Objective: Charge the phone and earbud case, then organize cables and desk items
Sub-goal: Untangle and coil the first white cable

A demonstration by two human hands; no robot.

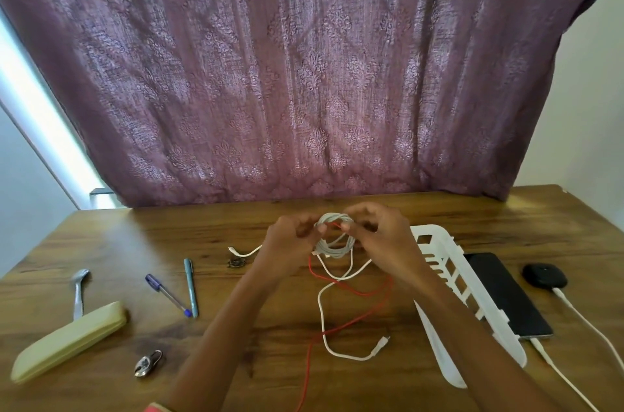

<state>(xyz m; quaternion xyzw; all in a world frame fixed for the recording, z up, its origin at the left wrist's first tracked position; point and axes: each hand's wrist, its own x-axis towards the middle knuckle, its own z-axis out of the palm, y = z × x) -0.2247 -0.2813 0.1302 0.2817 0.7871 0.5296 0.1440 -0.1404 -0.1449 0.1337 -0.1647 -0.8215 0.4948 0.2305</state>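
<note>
While both hands hover above the middle of the table [101, 242], the left hand [287, 236] and right hand [378, 232] pinch a coiled white cable [334, 236] between them, its loose end trailing toward the near edge beside a red cable [354, 291]. A white basket [439, 263] lies toward the right edge; past it the phone [506, 293] and earbud case [544, 275] (both plugged in) rest. Two pens [190, 286] sit left.
</note>
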